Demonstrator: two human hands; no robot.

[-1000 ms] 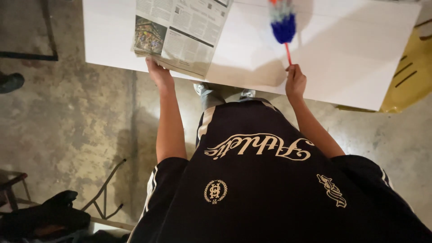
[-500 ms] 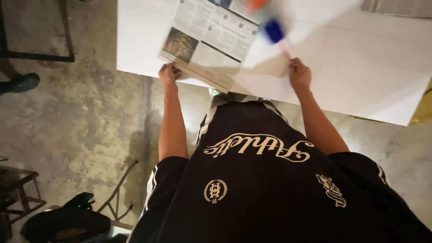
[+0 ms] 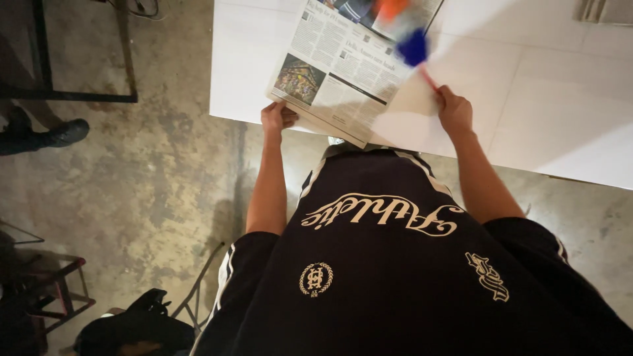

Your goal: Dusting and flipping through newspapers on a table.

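The left hand (image 3: 278, 117) pinched a folded printed newspaper (image 3: 343, 66) on the white table (image 3: 560, 86); the right hand (image 3: 455, 111) gripped a red-handled blue-and-orange duster (image 3: 414, 47).

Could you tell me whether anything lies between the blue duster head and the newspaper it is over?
Nothing visible does. The right hand holds the duster, its blurred blue head over the newspaper, which the left hand grips at its near corner on the white table.

Duster head (image 3: 403, 29) above the right hand (image 3: 455, 111) is just a blue-orange smear, probably feathers; newspaper (image 3: 343, 66) runs off the top edge.
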